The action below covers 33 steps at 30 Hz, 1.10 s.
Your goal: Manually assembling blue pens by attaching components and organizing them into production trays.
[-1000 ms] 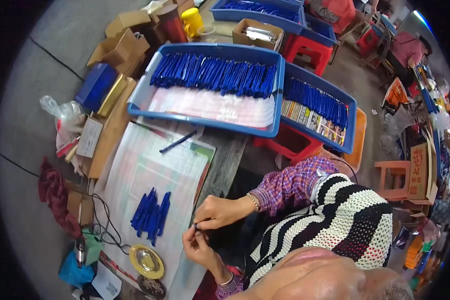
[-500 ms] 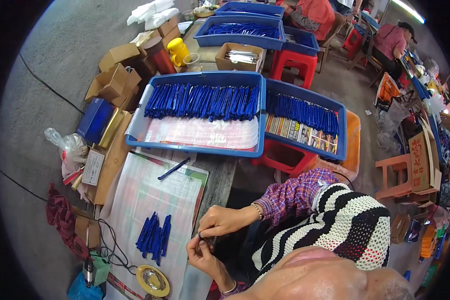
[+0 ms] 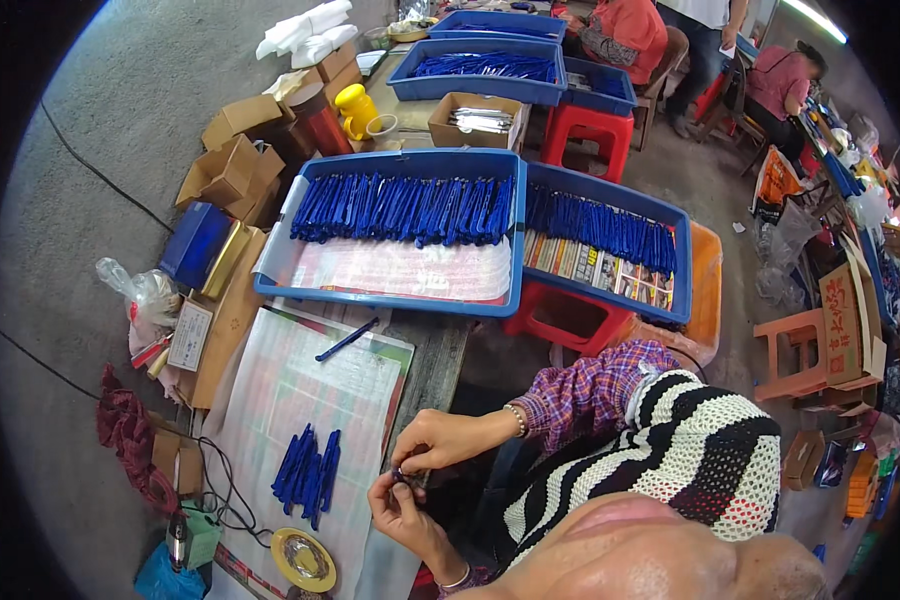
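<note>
Right hand (image 3: 440,440) and left hand (image 3: 398,508) meet at the surface (image 3: 440,362) edge, fingers of both pinched on 1 small dark part (image 3: 398,474). Blue pen pile (image 3: 307,476) near them on paper (image 3: 270,385); 1 loose pen (image 3: 347,340) by blue tray (image 3: 390,299).

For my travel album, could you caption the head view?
Both hands pinch a small dark piece near a pile of slim blue pieces on a table.
</note>
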Available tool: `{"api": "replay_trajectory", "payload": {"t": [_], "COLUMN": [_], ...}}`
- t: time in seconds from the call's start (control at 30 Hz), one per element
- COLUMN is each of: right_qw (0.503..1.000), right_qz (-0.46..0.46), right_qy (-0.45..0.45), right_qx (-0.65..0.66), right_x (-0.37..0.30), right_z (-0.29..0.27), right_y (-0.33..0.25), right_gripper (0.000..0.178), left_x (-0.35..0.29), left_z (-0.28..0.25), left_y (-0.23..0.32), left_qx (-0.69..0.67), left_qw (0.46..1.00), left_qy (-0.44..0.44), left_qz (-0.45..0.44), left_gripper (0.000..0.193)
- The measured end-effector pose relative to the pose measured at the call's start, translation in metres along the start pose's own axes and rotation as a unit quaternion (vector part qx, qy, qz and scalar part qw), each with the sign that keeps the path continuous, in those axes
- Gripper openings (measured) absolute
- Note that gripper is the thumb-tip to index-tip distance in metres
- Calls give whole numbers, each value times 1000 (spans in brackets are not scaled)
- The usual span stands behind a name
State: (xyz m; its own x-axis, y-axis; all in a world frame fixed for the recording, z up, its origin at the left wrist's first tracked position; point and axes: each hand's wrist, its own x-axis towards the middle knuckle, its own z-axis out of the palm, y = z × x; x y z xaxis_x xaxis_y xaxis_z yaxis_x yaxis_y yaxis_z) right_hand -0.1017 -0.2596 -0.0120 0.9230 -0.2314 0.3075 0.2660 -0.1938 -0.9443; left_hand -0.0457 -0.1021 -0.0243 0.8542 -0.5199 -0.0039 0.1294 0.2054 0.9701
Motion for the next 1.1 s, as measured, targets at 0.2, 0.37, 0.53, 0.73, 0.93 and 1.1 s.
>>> {"api": "replay_trajectory", "payload": {"t": [0.2, 0.37, 0.53, 0.73, 0.93, 1.1], "right_qw": [999, 996, 990, 953, 928, 883], "right_qz": [27, 54, 77, 127, 205, 291], "right_qy": [-18, -12, -4, 50, 209, 368], "right_qx": [44, 75, 115, 270, 230, 9], "right_x": [-5, -9, -13, -37, -85, -131], "right_z": [-1, -3, -17, -68, -171, -292], "right_y": [-4, -5, -13, -23, -67, 16], "right_gripper": [24, 24, 24, 14, 15, 25], "left_x": [-5, -8, -13, -12, -6, -2], "left_z": [2, 12, 15, 22, 10, 14], "left_y": [1, 6, 8, 8, 4, 4], "left_qx": [40, 69, 62, 102, 146, 171], "left_qw": [999, 998, 996, 993, 987, 983], "left_qy": [27, 10, -56, -63, -65, -53], "left_qz": [-8, 8, 2, 6, -31, -48], "left_gripper": [13, 15, 24, 22, 21, 20]}}
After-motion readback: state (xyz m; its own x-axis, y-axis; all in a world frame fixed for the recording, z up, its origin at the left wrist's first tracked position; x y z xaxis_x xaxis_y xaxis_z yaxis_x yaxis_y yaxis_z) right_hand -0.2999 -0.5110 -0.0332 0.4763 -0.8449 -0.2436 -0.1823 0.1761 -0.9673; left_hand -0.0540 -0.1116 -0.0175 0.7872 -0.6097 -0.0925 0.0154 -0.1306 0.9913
